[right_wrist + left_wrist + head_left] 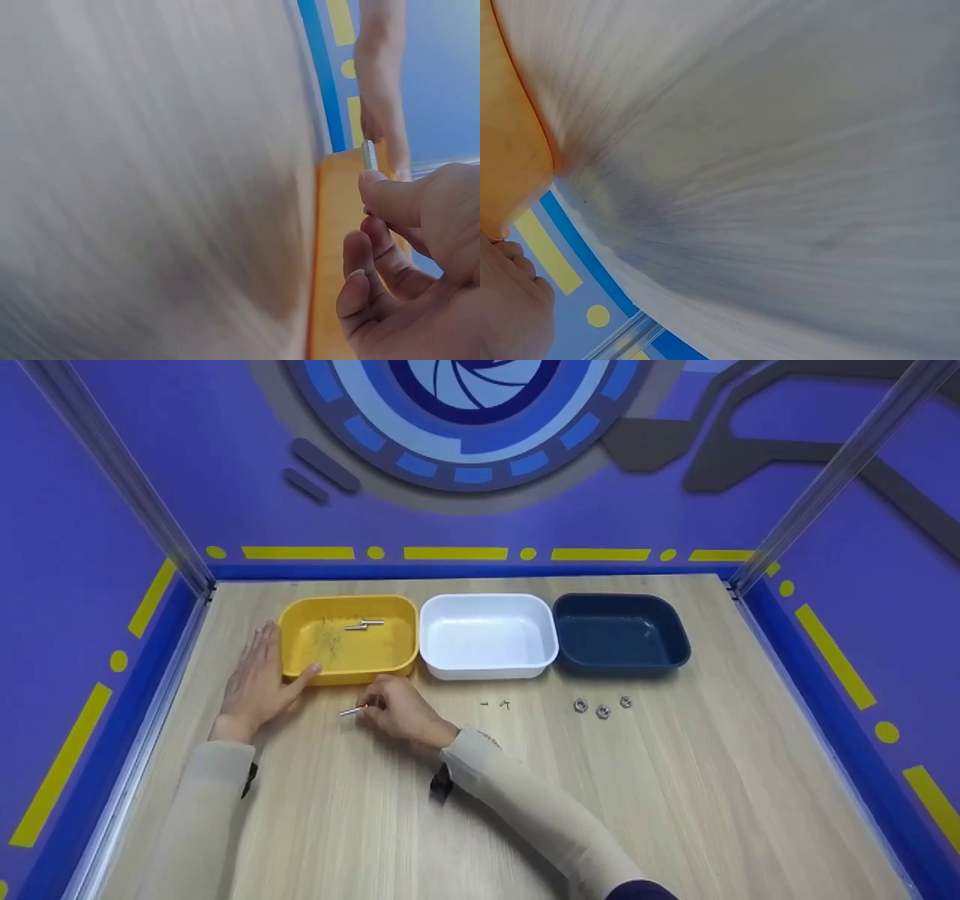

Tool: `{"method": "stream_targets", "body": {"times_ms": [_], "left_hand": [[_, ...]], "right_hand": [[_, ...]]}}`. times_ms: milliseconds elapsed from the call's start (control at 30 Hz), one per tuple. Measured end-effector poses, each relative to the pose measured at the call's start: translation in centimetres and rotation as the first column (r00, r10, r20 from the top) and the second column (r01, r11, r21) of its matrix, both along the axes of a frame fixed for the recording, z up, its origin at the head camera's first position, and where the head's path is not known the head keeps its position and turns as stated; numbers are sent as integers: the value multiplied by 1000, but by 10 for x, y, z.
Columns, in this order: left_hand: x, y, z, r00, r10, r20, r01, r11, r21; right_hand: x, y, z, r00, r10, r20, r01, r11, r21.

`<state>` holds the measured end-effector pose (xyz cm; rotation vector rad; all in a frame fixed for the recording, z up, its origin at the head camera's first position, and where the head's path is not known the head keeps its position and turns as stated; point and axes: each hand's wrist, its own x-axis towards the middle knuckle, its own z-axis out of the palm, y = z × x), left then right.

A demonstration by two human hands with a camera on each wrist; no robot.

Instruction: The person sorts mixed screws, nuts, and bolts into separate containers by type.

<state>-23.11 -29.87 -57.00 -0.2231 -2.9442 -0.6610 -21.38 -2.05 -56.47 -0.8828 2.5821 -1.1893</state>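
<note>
My right hand (405,712) pinches a silver threaded screw (351,711) between thumb and fingertips, just in front of the yellow bin (352,675). In the right wrist view the threaded end of the screw (369,155) sticks out past the thumb; the rest is hidden by the fingers. My left hand (259,679) rests against the left side of the yellow bin, fingers stretched along its wall and thumb on the front rim. Similar silver screws (364,625) lie inside that bin. The left wrist view catches only part of the left hand (514,300) beside the bin.
A white bin (487,671) and a dark blue bin (622,666) stand in a row right of the yellow one. Before the white bin lie a few tiny dark screws (505,705). Three hex nuts (603,712) lie before the blue bin. Purple panels (225,510) enclose the table.
</note>
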Motion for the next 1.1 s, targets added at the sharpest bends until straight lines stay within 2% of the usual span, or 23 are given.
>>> {"method": "stream_targets", "body": {"times_ms": [467, 667, 900, 1100], "left_hand": [[2, 2, 3, 1000, -11, -18, 11, 1000, 6], [2, 1, 2, 1000, -19, -24, 19, 1000, 0], [1, 1, 2, 1000, -19, -3, 19, 1000, 3], [2, -1, 2, 1000, -10, 23, 10, 1000, 7]], "right_hand": [[-8, -1, 24, 996, 20, -84, -17, 1000, 25], [-14, -2, 30, 999, 9, -49, -9, 1000, 7], [-26, 0, 38, 996, -9, -91, 9, 1000, 3], [-35, -2, 43, 997, -40, -61, 40, 999, 8]]}}
